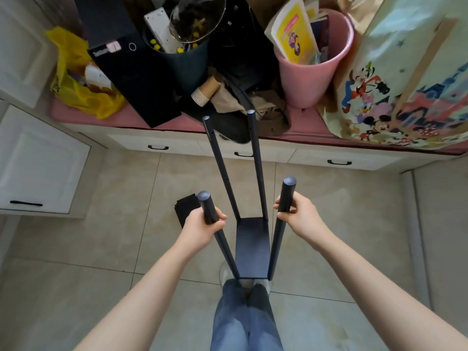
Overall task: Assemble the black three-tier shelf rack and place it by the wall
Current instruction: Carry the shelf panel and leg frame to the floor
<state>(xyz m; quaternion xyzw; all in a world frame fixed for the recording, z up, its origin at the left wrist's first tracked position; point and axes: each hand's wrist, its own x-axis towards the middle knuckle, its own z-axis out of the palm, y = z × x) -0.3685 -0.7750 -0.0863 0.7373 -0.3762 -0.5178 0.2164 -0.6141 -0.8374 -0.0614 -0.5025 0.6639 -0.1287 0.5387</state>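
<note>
Step in hand: frame partly built. One shelf panel (pixel 252 247) sits low between four upright posts. The upper tiers are not yet fitted, and what look like spare black panels (pixel 186 206) lie on the floor to the left of that shelf.

My left hand (pixel 202 225) is curled tight round the near-left post (pixel 205 198), above the shelf. My right hand (pixel 297 214) wraps the near-right post (pixel 288 188) the same way. Two far posts (pixel 256 158) rise beyond the shelf, untouched. The rack stands with the shelf just ahead of my feet.

Next, I judge: keep the posts parallel, free one hand, and seat a panel above the shelf.
</note>
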